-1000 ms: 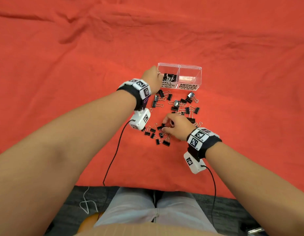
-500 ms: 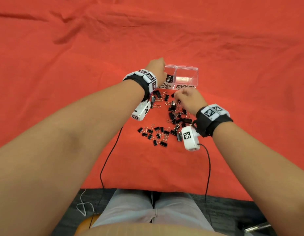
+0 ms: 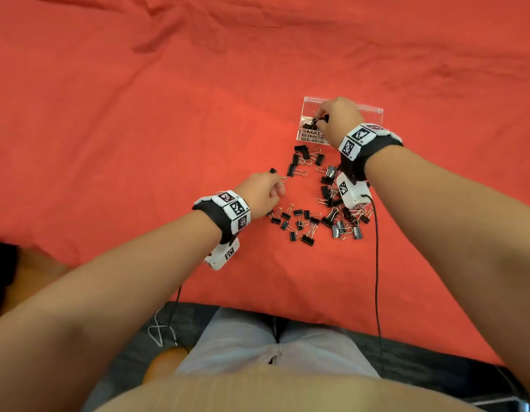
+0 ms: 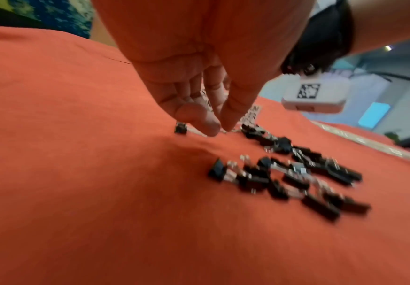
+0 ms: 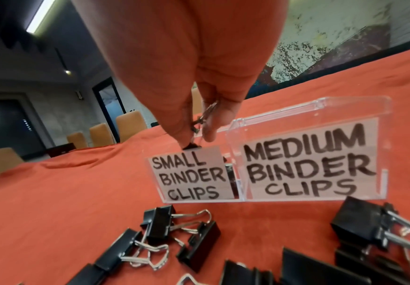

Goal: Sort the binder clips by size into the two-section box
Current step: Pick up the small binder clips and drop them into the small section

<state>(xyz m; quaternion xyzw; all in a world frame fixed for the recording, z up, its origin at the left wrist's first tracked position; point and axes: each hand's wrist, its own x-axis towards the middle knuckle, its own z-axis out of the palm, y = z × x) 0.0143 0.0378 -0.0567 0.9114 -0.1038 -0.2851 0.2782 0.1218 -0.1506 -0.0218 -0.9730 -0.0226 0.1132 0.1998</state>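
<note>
My right hand [image 5: 194, 108] is pinching a small binder clip [image 5: 200, 123] by its wire handles, right over the SMALL section of the clear two-section box [image 5: 303, 108]. I'd let go low so it doesn't bounce out. My left hand [image 3: 262, 194] is pinching at a loose small clip [image 3: 274, 171] on the red tablecloth [image 3: 139, 144].
</note>
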